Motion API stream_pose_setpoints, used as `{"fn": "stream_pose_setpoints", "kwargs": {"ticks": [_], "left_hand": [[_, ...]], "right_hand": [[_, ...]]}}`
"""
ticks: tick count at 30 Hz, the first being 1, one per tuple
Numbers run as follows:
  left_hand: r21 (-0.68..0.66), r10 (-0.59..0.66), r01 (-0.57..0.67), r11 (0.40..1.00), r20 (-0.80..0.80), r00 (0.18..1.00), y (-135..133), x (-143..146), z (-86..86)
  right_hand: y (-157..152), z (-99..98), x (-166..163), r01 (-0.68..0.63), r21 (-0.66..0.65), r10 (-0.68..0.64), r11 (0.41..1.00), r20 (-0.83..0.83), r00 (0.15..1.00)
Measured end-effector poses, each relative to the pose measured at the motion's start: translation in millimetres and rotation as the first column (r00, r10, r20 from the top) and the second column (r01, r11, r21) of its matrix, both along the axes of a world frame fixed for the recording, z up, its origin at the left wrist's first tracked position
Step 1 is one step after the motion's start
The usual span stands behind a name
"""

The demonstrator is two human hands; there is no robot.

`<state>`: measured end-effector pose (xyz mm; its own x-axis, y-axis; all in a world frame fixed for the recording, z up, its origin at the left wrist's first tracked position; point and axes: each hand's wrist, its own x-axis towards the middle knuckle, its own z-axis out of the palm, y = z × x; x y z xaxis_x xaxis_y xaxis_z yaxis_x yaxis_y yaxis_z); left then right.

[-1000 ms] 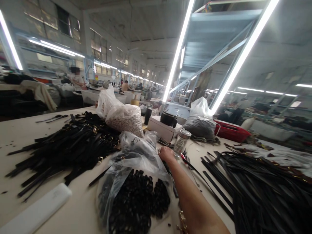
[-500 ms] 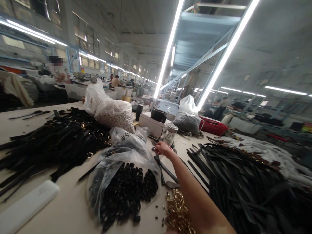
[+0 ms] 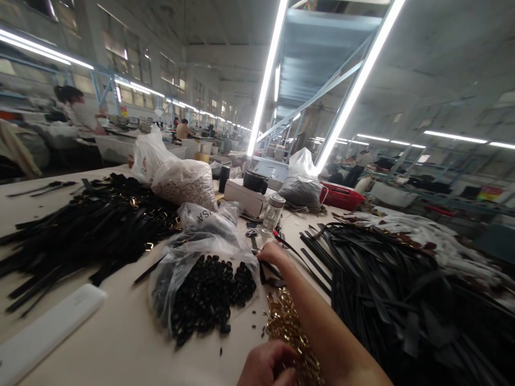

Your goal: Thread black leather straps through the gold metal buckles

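My right hand (image 3: 272, 254) reaches forward with its fingers closed, just right of the plastic bag (image 3: 197, 236). Black straps (image 3: 276, 280) lie under and beside it; whether the fingers grip one cannot be made out. Loose small black loops (image 3: 201, 300) fill the bag's mouth and spill onto the table. My left hand (image 3: 267, 363), low in the view, is curled at the edge of a heap of gold-coloured metal buckles (image 3: 286, 316). What its fingers hold, if anything, is hidden. Ahead of the right hand stands a clear glass bottle (image 3: 273, 214) with a metal lid.
Black buckled straps (image 3: 108, 214) are heaped on the left, more black straps (image 3: 374, 284) on the right. A white long object (image 3: 52, 332) lies front left. Behind stand a filled bag (image 3: 185, 185), a white box (image 3: 245, 197) and a red basket (image 3: 341, 197). A person (image 3: 78, 112) works far left.
My right hand has drawn back slightly towards me, away from the bottle. My left hand has come into view beside the buckles. The camera view has shifted a little.
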<state>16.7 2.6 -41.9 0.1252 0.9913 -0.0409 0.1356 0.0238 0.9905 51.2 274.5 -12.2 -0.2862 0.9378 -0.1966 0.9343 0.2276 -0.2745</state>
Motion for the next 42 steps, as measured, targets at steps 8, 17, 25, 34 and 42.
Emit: {"fn": "stream_pose_setpoints", "kwargs": {"ticks": [8,17,25,34,42], "left_hand": [[0.106,-0.004,0.000,0.994,0.040,0.999,-6,-4,5.5],[0.053,0.013,-0.027,0.998,0.244,0.970,-6,0,3.5],[0.035,0.116,-0.138,0.990,0.365,0.924,-3,-8,8.8],[-0.003,0.201,-0.227,0.974,0.477,0.856,-6,-20,42.9],[-0.100,-0.022,0.074,0.992,0.444,0.896,-25,-3,40.3]], "right_hand": [[-13,5.3,9,0.063,0.085,-0.054,0.994,-0.099,0.994],[-46,48.6,49,0.152,0.275,-0.017,0.950,-0.439,0.899],[-119,104.0,74,0.252,0.298,0.090,0.921,-0.790,0.606],[-272,64.4,128,-0.026,-0.432,-0.403,0.901,-0.859,0.315],[-303,25.5,140,-0.141,-0.552,-0.501,0.822,-0.818,0.282]]}}
